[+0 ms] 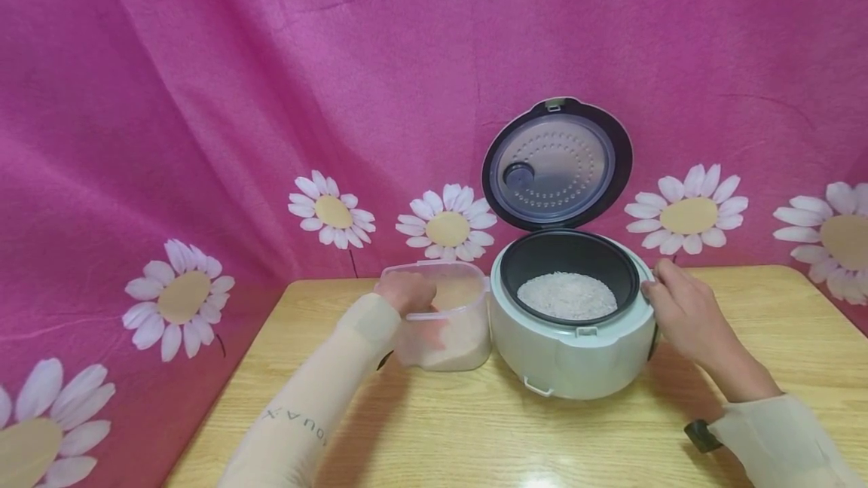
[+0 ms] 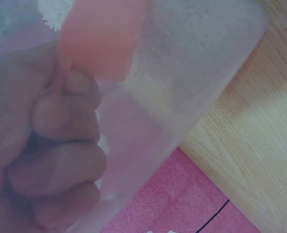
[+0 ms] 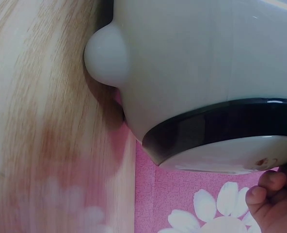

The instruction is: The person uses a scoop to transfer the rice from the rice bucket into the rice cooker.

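Observation:
My left hand [image 1: 407, 291] reaches into a translucent plastic container [image 1: 475, 322] partly filled with rice. In the left wrist view, its curled fingers grip the thin handle of a pink scoop [image 2: 102, 43], seen through the cloudy container wall. Against the container's right side stands a pale rice cooker [image 1: 570, 360], its lid [image 1: 556, 164] raised. White rice [image 1: 568, 296] lies in the cooker's dark inner pot [image 1: 525, 254]. My right hand [image 1: 688, 315] holds the cooker's right side near the rim; its curled fingertips show at a corner of the right wrist view.
Both vessels stand on a light wooden table [image 1: 434, 435], toward its back edge. A pink cloth [image 1: 380, 96] with large daisies hangs behind and to the left. A small white bracket [image 1: 538, 387] juts from the cooker's lower front.

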{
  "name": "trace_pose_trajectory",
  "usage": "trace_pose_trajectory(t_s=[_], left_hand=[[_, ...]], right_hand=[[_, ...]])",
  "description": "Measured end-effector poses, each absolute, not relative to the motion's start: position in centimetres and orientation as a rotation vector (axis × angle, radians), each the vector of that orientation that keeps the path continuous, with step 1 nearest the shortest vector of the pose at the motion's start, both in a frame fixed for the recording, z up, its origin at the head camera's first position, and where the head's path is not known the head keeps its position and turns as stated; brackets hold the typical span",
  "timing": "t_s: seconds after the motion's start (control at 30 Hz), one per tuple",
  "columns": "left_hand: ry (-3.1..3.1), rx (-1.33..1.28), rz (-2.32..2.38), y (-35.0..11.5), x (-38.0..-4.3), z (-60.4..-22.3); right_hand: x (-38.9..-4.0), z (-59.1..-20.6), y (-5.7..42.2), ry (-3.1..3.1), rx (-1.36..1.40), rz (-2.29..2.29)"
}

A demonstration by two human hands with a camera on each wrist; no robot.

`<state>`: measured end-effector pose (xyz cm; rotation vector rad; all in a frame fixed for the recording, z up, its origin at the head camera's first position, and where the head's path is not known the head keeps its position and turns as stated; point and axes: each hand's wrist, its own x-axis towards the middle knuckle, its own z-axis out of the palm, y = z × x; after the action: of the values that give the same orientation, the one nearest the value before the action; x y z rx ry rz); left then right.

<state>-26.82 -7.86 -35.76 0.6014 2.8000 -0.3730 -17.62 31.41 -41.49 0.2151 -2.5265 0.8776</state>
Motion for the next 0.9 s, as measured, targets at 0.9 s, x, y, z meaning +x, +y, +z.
trace_pose_trajectory(t_s=[0.9], left_hand=[[2.815, 0.477, -0.214, -8.08, -26.82, -35.82]], right_hand=[[-17.54, -41.48, 31.35, -2.548, 0.202, 0.878]])
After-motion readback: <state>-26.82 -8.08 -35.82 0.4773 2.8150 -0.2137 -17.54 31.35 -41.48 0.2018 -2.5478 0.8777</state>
